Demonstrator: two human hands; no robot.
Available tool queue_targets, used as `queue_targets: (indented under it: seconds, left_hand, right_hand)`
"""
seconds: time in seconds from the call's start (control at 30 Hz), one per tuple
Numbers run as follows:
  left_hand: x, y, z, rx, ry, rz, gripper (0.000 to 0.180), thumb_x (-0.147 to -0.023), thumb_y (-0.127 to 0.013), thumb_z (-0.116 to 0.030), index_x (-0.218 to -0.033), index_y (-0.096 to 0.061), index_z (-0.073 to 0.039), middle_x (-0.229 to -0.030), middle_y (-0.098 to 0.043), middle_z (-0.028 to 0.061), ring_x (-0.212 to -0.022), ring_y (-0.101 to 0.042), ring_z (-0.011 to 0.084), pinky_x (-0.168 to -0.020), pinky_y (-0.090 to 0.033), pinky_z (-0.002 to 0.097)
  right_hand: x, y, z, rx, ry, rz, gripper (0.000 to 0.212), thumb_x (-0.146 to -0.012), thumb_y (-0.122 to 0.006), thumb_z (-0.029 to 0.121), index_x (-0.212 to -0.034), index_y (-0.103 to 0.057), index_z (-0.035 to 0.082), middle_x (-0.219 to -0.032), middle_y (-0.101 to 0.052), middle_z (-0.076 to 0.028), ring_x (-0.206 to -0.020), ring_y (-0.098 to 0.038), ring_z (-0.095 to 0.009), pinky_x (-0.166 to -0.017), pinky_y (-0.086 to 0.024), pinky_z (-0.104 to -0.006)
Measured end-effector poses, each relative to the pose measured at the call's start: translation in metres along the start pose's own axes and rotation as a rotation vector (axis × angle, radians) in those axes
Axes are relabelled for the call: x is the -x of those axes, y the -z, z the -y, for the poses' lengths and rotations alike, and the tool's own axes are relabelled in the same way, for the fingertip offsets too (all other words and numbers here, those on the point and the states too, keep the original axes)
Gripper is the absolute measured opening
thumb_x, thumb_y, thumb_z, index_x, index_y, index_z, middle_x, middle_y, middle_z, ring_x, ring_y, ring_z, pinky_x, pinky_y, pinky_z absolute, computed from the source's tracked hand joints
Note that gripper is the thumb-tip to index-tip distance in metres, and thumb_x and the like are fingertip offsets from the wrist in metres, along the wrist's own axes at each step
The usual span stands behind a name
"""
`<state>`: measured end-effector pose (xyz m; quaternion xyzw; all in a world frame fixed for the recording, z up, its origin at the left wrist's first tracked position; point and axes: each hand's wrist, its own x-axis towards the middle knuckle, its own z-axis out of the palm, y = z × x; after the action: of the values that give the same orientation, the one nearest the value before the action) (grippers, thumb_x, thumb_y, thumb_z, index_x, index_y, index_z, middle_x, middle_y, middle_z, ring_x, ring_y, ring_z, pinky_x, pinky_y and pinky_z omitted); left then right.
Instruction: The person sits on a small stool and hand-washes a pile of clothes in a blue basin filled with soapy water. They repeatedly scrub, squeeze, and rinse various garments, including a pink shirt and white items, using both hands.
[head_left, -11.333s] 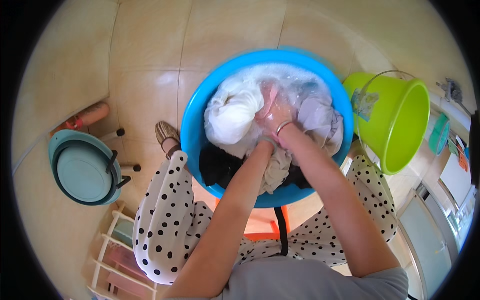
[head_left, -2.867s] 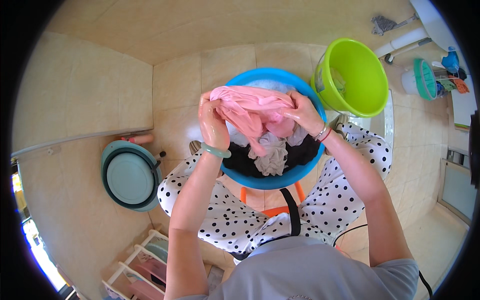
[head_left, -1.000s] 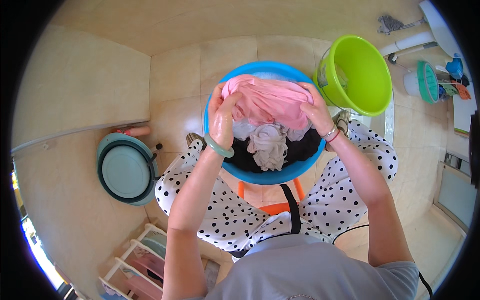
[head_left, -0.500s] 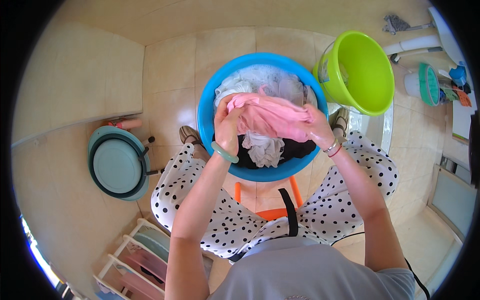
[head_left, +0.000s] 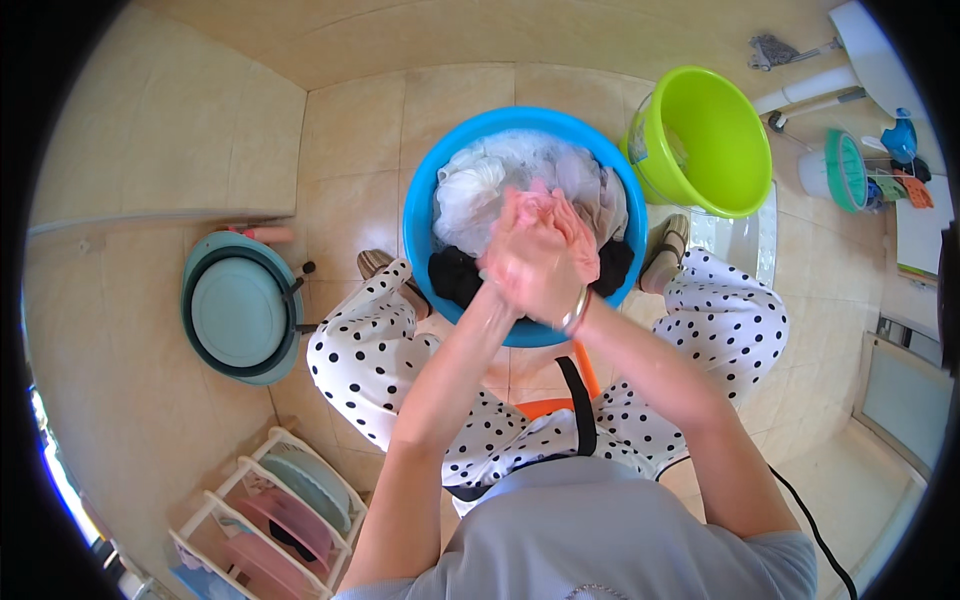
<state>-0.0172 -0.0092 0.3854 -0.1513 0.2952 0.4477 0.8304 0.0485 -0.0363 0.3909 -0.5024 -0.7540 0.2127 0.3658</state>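
Note:
A crumpled pink cloth (head_left: 575,238) is bunched between my two hands above the round blue basin (head_left: 414,215). My right hand (head_left: 546,276) lies across the front, closed over the bunch. Behind and to its left, my left hand (head_left: 500,258) presses against the same cloth; its fingers are partly hidden, and both hands are a little blurred. In the basin, white laundry (head_left: 470,192) sits among suds at the far side. Black cloth (head_left: 455,276) shows at the near left, with more at the right, and greyish cloth (head_left: 606,205) lies along the right side.
A lime-green bucket (head_left: 715,145) stands right of the basin. Left on the floor are a teal folding basin (head_left: 238,312) and, nearer, a white rack (head_left: 215,510) holding basins. An orange stool (head_left: 548,407) shows between my legs. A small bin (head_left: 845,172) stands at the far right.
The pink cloth was stretched out between my separated hands. My hands have come together at the middle, and the cloth is gathered into a bunch between them.

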Motion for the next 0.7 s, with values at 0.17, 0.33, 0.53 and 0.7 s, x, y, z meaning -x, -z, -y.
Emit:
queue_targets:
  seconds: [0.17,0.33,0.53,0.7]
  left_hand:
    - [-0.034,0.057,0.026,-0.314,-0.255,-0.181,0.037,-0.094,-0.037,-0.038,-0.111,-0.054,-0.01,-0.106,-0.061,0.0076,-0.096,-0.059,0.0211,-0.082,-0.049,0.0336]
    - [-0.025,0.055,0.008,-0.282,-0.11,0.047,0.028,-0.094,-0.037,-0.03,-0.096,-0.056,-0.01,-0.089,-0.059,0.0053,-0.082,-0.057,0.0173,-0.071,-0.048,0.0309]
    - [-0.011,0.031,0.02,-0.362,-0.049,-0.231,0.03,-0.095,-0.032,-0.033,-0.099,-0.053,-0.013,-0.091,-0.058,0.0044,-0.088,-0.058,0.0186,-0.082,-0.047,0.0318]
    - [-0.023,0.066,0.018,-0.211,-0.12,0.036,0.034,-0.093,-0.031,-0.033,-0.101,-0.054,-0.01,-0.102,-0.06,0.007,-0.098,-0.057,0.0218,-0.086,-0.046,0.0366]
  right_hand:
    - [-0.009,-0.005,-0.07,-0.118,-0.47,0.068,0.017,-0.085,-0.056,0.016,-0.071,-0.058,0.007,-0.072,-0.06,-0.017,-0.065,-0.06,-0.033,-0.052,-0.047,-0.0424]
    - [0.009,0.004,-0.001,0.138,-0.051,-0.037,0.015,-0.087,-0.054,0.017,-0.08,-0.058,0.004,-0.074,-0.061,-0.017,-0.066,-0.061,-0.034,-0.056,-0.048,-0.0423]
    - [0.011,0.007,-0.047,0.238,-0.069,0.089,0.018,-0.087,-0.053,0.018,-0.077,-0.06,0.004,-0.081,-0.064,-0.016,-0.067,-0.061,-0.035,-0.061,-0.048,-0.0444]
    - [-0.01,0.002,-0.063,0.154,-0.323,0.044,0.02,-0.088,-0.052,0.02,-0.079,-0.06,0.004,-0.078,-0.063,-0.02,-0.066,-0.061,-0.035,-0.058,-0.048,-0.044]
